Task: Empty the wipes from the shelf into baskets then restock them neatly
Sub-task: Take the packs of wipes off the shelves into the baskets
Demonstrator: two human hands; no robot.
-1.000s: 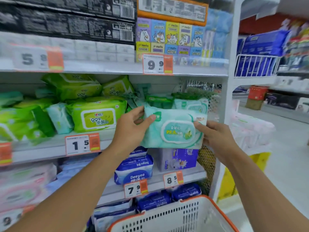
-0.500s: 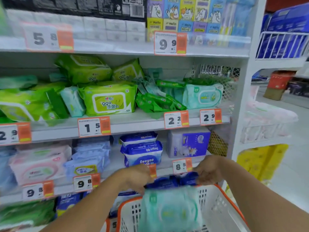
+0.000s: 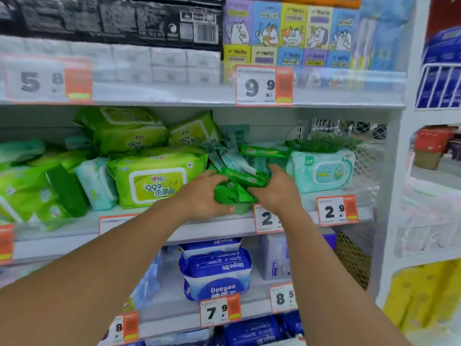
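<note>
Hands gather slim dark-green wipe sachets point(image 3: 237, 191) at the white shelf's point(image 3: 224, 227) near edge.
Left hand point(image 3: 202, 196) and right hand point(image 3: 277, 193) clutch this loose bundle together; slick packets could slip out, or drag neighbouring sachets off.

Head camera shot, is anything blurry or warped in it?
Head view: the 5.8 price tag at upper left is smeared by motion blur, the shelf rails bow from wide-angle distortion, the dark green packs between both hands stay fairly sharp, lighting is even.
</note>
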